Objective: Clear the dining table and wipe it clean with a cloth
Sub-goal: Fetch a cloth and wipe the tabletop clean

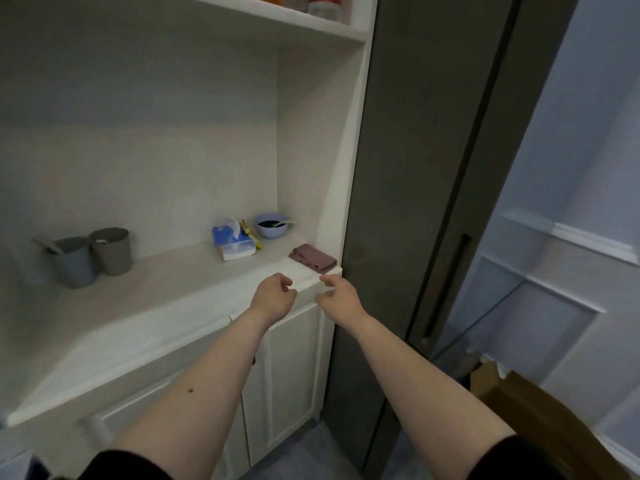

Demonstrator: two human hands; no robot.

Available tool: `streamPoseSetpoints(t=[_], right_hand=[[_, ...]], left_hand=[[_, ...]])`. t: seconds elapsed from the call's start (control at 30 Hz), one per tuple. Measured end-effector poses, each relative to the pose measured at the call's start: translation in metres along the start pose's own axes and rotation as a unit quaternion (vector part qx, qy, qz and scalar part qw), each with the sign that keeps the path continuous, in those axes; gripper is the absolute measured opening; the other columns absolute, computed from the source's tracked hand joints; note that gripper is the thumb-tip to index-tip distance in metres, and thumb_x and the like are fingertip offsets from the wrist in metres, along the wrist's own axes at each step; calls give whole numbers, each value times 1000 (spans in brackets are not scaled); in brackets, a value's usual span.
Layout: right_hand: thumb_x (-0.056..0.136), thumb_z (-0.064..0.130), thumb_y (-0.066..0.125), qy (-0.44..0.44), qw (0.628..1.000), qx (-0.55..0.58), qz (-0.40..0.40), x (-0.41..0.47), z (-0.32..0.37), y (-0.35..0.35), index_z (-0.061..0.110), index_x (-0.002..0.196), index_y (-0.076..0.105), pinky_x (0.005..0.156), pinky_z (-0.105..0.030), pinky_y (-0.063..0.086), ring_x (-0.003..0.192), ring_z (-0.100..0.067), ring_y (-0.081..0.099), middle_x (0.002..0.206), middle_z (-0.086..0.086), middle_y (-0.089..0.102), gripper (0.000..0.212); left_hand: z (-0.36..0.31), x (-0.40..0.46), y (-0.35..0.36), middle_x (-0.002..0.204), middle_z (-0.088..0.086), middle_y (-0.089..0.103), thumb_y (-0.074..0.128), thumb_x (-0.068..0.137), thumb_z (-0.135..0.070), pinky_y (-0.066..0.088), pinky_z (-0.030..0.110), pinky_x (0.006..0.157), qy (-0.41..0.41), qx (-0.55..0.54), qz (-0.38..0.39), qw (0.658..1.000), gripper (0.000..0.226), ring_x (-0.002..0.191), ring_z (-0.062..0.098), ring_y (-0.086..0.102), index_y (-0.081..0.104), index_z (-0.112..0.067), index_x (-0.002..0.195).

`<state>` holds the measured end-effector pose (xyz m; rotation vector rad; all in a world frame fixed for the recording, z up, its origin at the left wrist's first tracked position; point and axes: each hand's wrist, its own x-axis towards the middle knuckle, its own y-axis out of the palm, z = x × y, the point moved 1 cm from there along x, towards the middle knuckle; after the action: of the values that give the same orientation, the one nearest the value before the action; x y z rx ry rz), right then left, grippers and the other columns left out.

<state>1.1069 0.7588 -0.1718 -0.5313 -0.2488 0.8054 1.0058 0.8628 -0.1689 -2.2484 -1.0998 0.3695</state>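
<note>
Both hands hang just short of the shelf's [194,271] front edge at the middle of the frame, the left hand [273,297] and the right hand [337,294] loosely curled and holding nothing. The folded mauve cloth [313,258] lies just beyond them at the shelf's right end, against the cabinet side. To the upper left of it stand a blue bowl [272,226], a tissue pack [233,242] and, further left, two grey cups [91,256]. The step looks like fetching the cloth: best to reach over the edge with the right hand and lift the whole fold at once so it stays folded. No dining table is in view.
</note>
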Motion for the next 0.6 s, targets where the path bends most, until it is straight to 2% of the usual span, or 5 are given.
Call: streamPoseSetpoints(t=[0.23, 0.33, 0.4, 0.5, 0.6], right_hand=[[82, 5, 61, 10, 1000, -21, -21, 111, -23, 15, 3, 122, 56, 95, -24, 41, 114, -24, 53, 125, -12, 53, 40], [82, -2, 57, 15, 999, -32, -39, 160, -27, 21, -3, 110, 61, 86, -25, 44, 102, -25, 58, 116, -15, 60, 29], [84, -3, 56, 13, 998, -46, -42, 187, -33, 26, -4, 113, 61, 86, -24, 44, 103, -25, 58, 116, -16, 60, 30], [85, 2, 56, 13, 996, -86, -23, 215, -44, 36, 0, 118, 59, 95, -29, 44, 111, -29, 55, 120, -18, 55, 34], [84, 12, 59, 20, 992, -121, -13, 239, -58, 46, 8, 119, 61, 96, -32, 45, 113, -29, 54, 123, -15, 55, 35]], left_hand=[[14, 120, 27, 116, 17, 60, 56, 88, -12, 42, 31, 93, 4, 7, 29, 1000, 34, 109, 30, 56, 56, -1, 120], [23, 173, 41, 105, 15, 61, 56, 88, -8, 43, 30, 85, 23, 11, 56, 998, 28, 100, 28, 57, 59, 0, 114], [30, 205, 50, 109, 16, 64, 56, 87, -7, 41, 28, 82, 46, 28, 74, 996, 24, 102, 29, 58, 61, 0, 110], [37, 239, 60, 108, 18, 66, 58, 86, -8, 39, 27, 77, 62, 42, 97, 992, 21, 103, 32, 60, 64, 3, 103], [46, 273, 74, 104, 15, 66, 63, 79, -25, 42, 30, 82, 65, 87, 121, 987, 30, 103, 33, 59, 67, -6, 101]])
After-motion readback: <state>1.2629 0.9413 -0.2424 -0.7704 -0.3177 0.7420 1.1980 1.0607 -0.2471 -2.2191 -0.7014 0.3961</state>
